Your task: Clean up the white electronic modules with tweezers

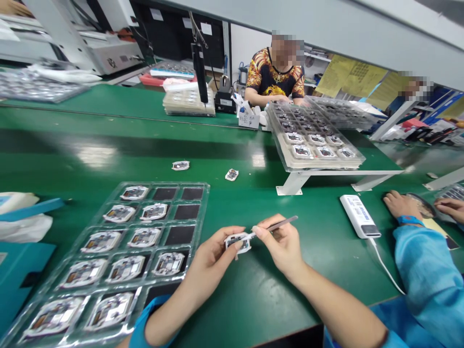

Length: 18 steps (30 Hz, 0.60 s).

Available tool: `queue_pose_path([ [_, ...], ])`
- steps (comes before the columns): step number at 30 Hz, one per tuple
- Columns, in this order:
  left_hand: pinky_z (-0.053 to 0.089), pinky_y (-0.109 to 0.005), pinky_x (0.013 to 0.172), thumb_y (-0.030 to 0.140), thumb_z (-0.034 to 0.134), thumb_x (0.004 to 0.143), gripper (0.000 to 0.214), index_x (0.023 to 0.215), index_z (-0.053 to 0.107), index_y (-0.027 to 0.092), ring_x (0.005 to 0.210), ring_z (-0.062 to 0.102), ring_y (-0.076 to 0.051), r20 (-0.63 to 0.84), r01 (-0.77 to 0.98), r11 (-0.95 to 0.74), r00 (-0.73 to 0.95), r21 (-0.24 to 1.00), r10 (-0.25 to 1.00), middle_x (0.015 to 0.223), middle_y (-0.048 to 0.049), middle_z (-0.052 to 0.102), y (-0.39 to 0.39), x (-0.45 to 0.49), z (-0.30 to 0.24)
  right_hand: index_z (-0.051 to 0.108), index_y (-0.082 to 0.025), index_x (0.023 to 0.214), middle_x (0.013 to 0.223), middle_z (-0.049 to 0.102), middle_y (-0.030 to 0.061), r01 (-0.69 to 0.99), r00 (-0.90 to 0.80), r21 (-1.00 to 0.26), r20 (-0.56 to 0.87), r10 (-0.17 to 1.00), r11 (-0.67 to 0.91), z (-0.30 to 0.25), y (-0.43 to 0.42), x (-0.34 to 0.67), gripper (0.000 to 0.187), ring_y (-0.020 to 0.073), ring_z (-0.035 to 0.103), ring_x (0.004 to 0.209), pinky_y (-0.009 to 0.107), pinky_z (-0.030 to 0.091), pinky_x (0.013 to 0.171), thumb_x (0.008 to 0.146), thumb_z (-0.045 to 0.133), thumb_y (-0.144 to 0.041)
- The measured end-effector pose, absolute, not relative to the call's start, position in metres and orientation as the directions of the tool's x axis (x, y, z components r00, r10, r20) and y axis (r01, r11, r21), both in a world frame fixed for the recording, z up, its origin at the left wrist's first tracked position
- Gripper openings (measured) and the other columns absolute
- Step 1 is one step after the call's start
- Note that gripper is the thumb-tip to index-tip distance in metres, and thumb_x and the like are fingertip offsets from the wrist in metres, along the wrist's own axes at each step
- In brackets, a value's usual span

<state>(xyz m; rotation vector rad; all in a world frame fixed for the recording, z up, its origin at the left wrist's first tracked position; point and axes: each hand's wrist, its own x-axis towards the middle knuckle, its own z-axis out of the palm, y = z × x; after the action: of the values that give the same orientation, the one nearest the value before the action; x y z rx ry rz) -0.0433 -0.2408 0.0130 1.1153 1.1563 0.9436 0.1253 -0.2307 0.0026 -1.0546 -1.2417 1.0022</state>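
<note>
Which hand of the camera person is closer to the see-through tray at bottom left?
Left. The left hand is close by the right edge of the clear tray; the right hand is farther right.

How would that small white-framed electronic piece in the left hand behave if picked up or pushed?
The small white-framed electronic piece is probably light, being small beside the left hand that holds it. It may be fragile, as its insides look exposed. Being fairly flat, it would likely slide rather than roll on the shiny green tabletop.
</note>
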Motion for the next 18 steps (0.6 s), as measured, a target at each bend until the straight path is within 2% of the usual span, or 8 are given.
queue_pose_path([
  [7, 0.041, -0.027, 0.056, 0.046, 0.066, 0.082, 0.033, 0.099, 0.067, 0.017, 0.062, 0.052, -0.016, -0.177, 0.024, 0.175, 0.127, 0.984, 0.976, 0.070, -0.0001, 0.065, -0.242, -0.041, 0.004, 0.067, -0.021, 0.078, 0.071, 0.071, 0.0001, 0.006, 0.080, -0.970, 0.244, 0.966, 0.245, 0.001, -0.233, 0.122, 0.008, 0.0151, 0.067, 0.065, 0.026, 0.052, 0.061, 0.081, 0.074, -0.025],
  [13, 0.037, -0.025, 0.052, 0.048, 0.066, 0.081, 0.035, 0.098, 0.067, 0.017, 0.055, 0.047, -0.013, -0.167, -0.008, 0.169, 0.106, 0.986, 0.980, 0.066, 0.0032, 0.059, -0.242, -0.039, 0.002, 0.067, -0.022, 0.083, 0.078, 0.074, 0.0027, 0.045, 0.025, -0.899, 0.437, 0.899, 0.436, 0.006, -0.237, 0.120, 0.007, 0.0170, 0.072, 0.072, 0.029, 0.057, 0.068, 0.084, 0.070, -0.015],
  [18, 0.035, -0.025, 0.051, 0.050, 0.069, 0.078, 0.039, 0.096, 0.066, 0.016, 0.054, 0.045, -0.012, -0.201, -0.023, 0.204, 0.091, 0.979, 0.975, 0.063, 0.0043, 0.057, -0.242, -0.039, 0.005, 0.067, -0.021, 0.083, 0.077, 0.074, 0.0041, 0.082, 0.005, -0.873, 0.482, 0.876, 0.480, 0.007, -0.239, 0.120, 0.008, 0.0181, 0.073, 0.073, 0.030, 0.058, 0.068, 0.084, 0.070, -0.013],
])
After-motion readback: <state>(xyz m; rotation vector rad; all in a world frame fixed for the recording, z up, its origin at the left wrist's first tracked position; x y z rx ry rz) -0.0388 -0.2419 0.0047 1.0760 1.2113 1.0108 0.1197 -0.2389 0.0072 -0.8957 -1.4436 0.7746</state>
